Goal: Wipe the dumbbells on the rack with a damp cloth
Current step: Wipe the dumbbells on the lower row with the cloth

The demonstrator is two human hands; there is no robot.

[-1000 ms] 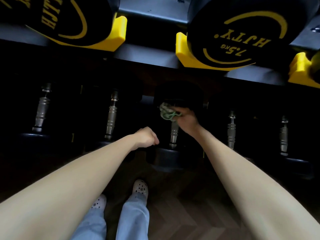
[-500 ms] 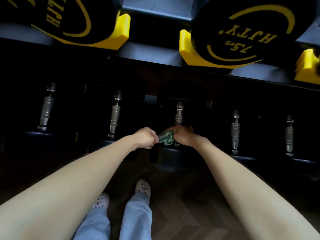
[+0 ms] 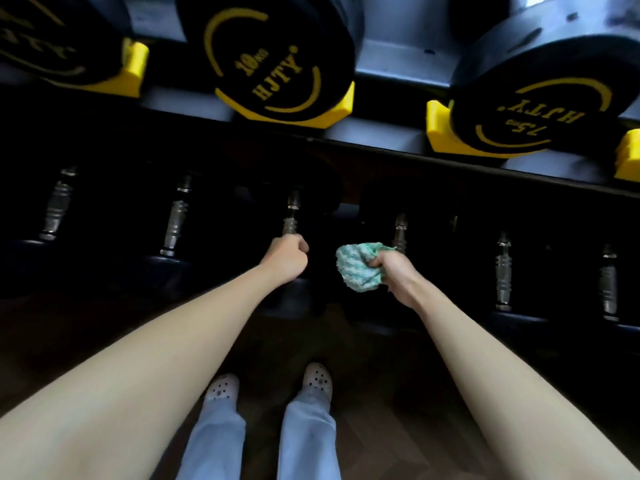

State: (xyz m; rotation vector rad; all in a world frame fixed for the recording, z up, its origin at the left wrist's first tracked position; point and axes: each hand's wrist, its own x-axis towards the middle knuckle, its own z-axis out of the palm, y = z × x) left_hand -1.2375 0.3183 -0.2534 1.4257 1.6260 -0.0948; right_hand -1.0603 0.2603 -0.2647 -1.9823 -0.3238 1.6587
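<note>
A row of dark dumbbells lies on the low shelf of the rack (image 3: 381,140), their steel handles pointing toward me. My right hand (image 3: 394,271) grips a bunched green-and-white cloth (image 3: 360,268) just left of one dumbbell handle (image 3: 400,230). That handle's near part is hidden behind the hand, and the cloth bulges out toward the gap between two dumbbells. My left hand (image 3: 285,258) is curled in a fist around the near end of the neighbouring dumbbell handle (image 3: 292,213), above its dark near head (image 3: 294,299).
On the upper shelf, larger black dumbbells sit in yellow cradles: a 10 kg one (image 3: 266,60) and a 7.5 kg one (image 3: 540,109). More handles stand to the left (image 3: 176,220) and right (image 3: 503,271). My feet in white clogs (image 3: 317,375) stand on dark wood floor.
My right hand drew the cloth down the handle from the far head to the near end, then off to its left. My left fist shifted onto the neighbouring handle. The view swung left.
</note>
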